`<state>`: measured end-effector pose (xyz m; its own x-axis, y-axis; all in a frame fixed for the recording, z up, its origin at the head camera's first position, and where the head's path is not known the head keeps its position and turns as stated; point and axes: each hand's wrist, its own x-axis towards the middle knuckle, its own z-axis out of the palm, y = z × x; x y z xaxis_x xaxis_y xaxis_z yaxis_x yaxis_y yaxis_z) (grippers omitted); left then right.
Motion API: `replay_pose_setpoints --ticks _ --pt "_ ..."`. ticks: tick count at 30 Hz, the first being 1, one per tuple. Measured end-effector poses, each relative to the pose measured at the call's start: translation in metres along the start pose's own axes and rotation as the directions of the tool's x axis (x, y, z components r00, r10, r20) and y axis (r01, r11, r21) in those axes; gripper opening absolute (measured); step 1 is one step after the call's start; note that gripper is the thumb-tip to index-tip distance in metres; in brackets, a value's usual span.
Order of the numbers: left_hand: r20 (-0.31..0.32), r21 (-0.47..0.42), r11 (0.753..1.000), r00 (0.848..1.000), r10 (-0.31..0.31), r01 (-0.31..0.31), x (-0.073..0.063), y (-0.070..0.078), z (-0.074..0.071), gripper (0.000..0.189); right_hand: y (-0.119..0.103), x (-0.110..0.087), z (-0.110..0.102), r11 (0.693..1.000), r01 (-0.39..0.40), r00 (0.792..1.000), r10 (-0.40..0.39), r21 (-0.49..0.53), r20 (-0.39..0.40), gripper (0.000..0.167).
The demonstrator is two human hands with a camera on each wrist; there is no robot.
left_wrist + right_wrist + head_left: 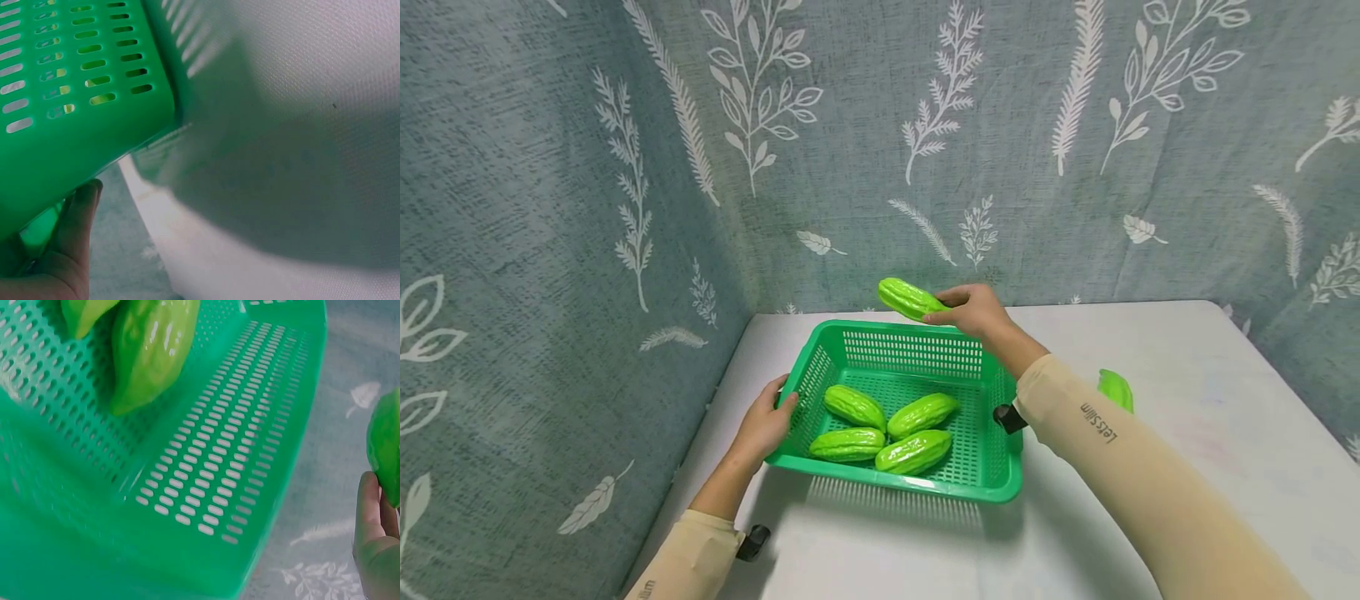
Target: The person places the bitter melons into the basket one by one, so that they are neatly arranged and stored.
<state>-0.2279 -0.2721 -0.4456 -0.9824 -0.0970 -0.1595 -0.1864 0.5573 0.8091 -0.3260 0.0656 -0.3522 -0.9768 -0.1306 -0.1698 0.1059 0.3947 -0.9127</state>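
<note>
My right hand (976, 312) grips a bright green bitter gourd (910, 298) by one end, above the back rim of a green plastic basket (917, 493). In the right wrist view that gourd (386, 447) and the fingers show at the right edge. My left hand (767, 423) holds the basket's left rim, its thumb over the edge; the left wrist view shows part of this hand (65, 250) against the basket wall (81, 137). Inside the basket lie several bitter gourds, among them a front one (913, 452) and a back left one (854, 407).
One more bitter gourd (1116, 389) lies on the white table (1195, 467) to the right, partly hidden by my right sleeve. Grey-blue leaf-patterned curtains (865, 150) stand behind and at the left of the table.
</note>
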Motion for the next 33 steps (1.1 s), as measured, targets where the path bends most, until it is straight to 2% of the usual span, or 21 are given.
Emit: replay_pose_setpoints --ticks 5,12,18,33 --pt "0.003 0.005 1.0 1.0 -0.001 0.001 0.002 0.0 0.002 0.058 0.001 -0.006 -0.015 0.999 -0.008 1.0 0.008 0.046 -0.008 0.059" --pt "0.009 0.0 1.0 1.0 0.0 0.0 0.002 0.001 0.002 0.059 0.008 -0.01 -0.037 0.999 -0.016 0.999 0.017 0.033 -0.049 0.06" --pt "0.015 0.001 1.0 1.0 0.004 -0.004 0.001 0.002 0.002 0.059 0.026 -0.015 -0.066 0.998 -0.054 0.993 0.057 0.033 -0.103 0.065" --pt "0.019 0.014 1.0 1.0 0.005 -0.005 -0.001 0.0 0.003 0.061 0.072 -0.049 -0.137 0.985 -0.124 0.965 0.149 0.123 -0.218 0.075"
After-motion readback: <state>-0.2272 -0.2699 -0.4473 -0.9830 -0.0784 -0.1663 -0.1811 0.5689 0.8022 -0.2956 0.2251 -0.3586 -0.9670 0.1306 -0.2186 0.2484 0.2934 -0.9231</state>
